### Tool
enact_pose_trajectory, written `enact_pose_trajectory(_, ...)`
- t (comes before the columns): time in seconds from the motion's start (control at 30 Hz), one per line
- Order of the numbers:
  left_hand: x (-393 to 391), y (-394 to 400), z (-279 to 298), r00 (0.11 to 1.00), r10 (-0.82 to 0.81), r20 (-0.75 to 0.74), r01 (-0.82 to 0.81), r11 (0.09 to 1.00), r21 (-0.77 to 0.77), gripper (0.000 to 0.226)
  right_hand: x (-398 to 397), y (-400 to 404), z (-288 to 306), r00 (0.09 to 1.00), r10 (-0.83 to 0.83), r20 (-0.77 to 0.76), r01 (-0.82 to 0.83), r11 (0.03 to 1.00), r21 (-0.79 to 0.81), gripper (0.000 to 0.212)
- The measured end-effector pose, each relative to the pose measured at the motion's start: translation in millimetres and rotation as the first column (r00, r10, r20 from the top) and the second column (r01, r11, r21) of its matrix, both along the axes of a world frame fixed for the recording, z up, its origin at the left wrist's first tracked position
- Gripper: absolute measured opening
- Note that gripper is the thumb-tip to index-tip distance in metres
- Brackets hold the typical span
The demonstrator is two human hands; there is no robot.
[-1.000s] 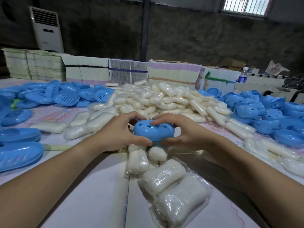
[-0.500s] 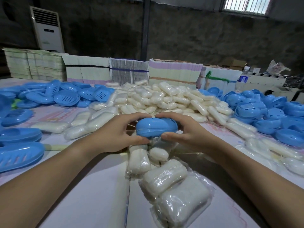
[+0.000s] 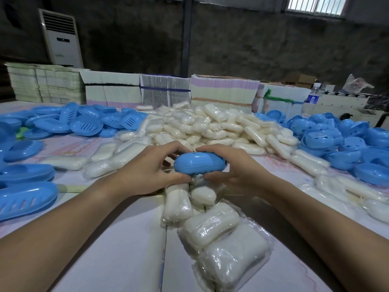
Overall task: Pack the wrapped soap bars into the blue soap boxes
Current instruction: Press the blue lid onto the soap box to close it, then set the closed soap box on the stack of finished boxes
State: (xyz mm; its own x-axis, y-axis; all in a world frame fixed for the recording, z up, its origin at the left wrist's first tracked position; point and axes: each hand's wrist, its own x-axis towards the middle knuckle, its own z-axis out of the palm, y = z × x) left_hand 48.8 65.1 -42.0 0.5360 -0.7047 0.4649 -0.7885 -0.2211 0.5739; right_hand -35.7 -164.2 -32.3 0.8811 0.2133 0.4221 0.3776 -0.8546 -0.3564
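Note:
A closed blue soap box sits between both hands above the table's middle. My left hand grips its left end, fingers over the top and thumb underneath. My right hand grips the right end the same way. Its contents are hidden. Several wrapped white soap bars lie just below the hands. A large heap of wrapped soap bars rises behind the box.
Blue slotted box bases are piled at the far left, more at the near left. Blue perforated lids crowd the right. Stacked flat cartons line the back edge. A water bottle stands at the far right.
The blue box has turned in my hands: its perforated face showed a second ago, now its smooth closed side faces me. Both hands shifted slightly right.

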Motion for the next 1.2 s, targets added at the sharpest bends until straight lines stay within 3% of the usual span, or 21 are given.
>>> enact_pose_trajectory(0.17, -0.2, -2.5, -1.7, 0.998, 0.03, 0.05, -0.028, 0.999, -0.037, 0.044, -2.0, 4.6, 6.9, 1.0, -0.026, 0.014, 0.027, 0.999, -0.034, 0.058)
enact_pose_trajectory(0.33, 1.8, 0.7, 0.3, 0.999, 0.034, 0.006, -0.033, 0.993, -0.117, 0.043, -9.1, 1.9, 9.6, 0.998, -0.025, 0.063, 0.014, 0.987, 0.158, 0.057)
enact_pose_trajectory(0.57, 1.9, -2.1, -0.7, 0.995, 0.083, 0.046, -0.076, 0.986, -0.146, 0.046, -10.8, -0.1, 11.0, 0.988, -0.1, 0.12, 0.088, 0.99, 0.107, 0.05)
enact_pose_trajectory(0.73, -3.5, 0.6, 2.0, 0.978, 0.078, 0.194, -0.051, 0.989, -0.141, 0.044, -16.7, 1.1, 11.7, 0.993, 0.111, -0.035, -0.09, 0.923, 0.375, 0.047)
enact_pose_trajectory(0.87, -7.2, -2.9, 2.2, 0.961, 0.047, 0.271, -0.017, 0.994, -0.111, 0.051, -17.1, 7.0, 11.7, 0.983, 0.165, -0.085, -0.115, 0.898, 0.425, 0.046)
enact_pose_trajectory(1.03, -7.0, -3.8, 0.7, 0.978, 0.061, 0.2, -0.042, 0.995, -0.095, 0.057, -24.7, 0.5, 18.7, 0.996, -0.033, -0.089, 0.059, 0.95, 0.308, 0.036)
enact_pose_trajectory(1.2, 0.3, 4.6, -1.1, 0.982, 0.065, 0.179, -0.059, 0.998, -0.037, 0.048, -49.7, -47.7, 25.3, 0.953, -0.303, 0.0, 0.282, 0.887, 0.366, 0.031)
